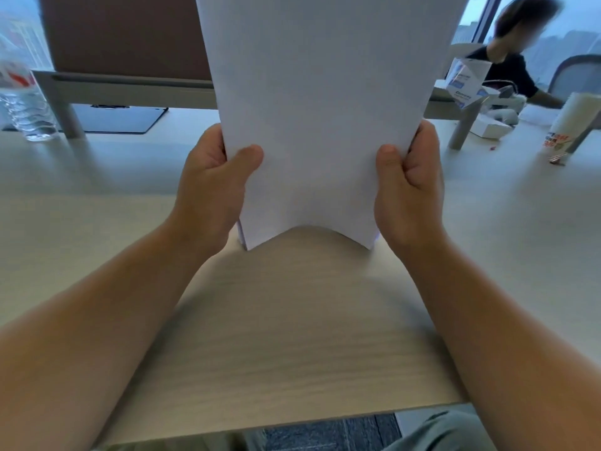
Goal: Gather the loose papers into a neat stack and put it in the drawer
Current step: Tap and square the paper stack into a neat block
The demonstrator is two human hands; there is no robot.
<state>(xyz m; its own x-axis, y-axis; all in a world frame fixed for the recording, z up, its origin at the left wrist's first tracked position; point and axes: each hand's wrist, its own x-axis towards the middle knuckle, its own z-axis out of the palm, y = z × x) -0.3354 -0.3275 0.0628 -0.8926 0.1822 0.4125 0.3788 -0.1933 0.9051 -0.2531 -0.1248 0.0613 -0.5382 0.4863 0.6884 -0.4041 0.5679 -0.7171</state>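
Paper stack [318,109] stood upright, bottom edge on counter [292,320]; left hand [211,187] & right hand [408,190] each clamped on a side edge, thumbs in front.

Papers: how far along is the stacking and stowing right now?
Gathered: the papers form one stack. In hand: the left hand and right hand grip its side edges, holding it upright with the bottom corners at the desk, apparently squaring it; the lower edge bows upward. Left: laying it in the drawer, which is not in view.
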